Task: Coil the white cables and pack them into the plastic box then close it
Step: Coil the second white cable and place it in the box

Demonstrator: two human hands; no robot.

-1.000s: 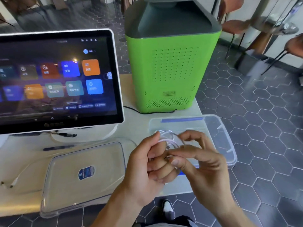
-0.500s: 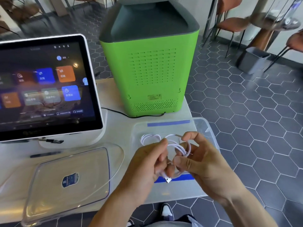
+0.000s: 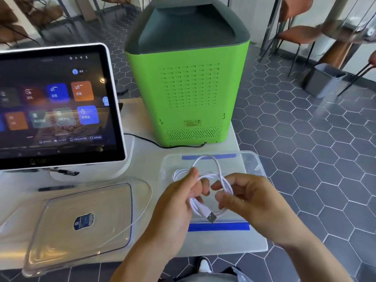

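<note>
While the white cable (image 3: 218, 178) hangs looped between both hands directly above the open plastic box (image 3: 252, 165), the left hand (image 3: 179, 202) pinches its plug end and the right hand (image 3: 244, 196) grips the coil, so the drop is straight down.

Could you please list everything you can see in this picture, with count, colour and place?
white cable: one, white, held in loops above the plastic box
USB plug: one, metal, hanging at the cable's lower end
plastic box: one, clear with blue tape strips, on the table's right side
lid: one, clear with blue sticker, left of the box
touchscreen: one, white frame, lit, back left
green machine: one, green with grey top, behind the box
table: one, white
chairs: several, brown, background
bin: one, grey, on the floor right
left hand: pinches the cable
right hand: grips the coil
</note>
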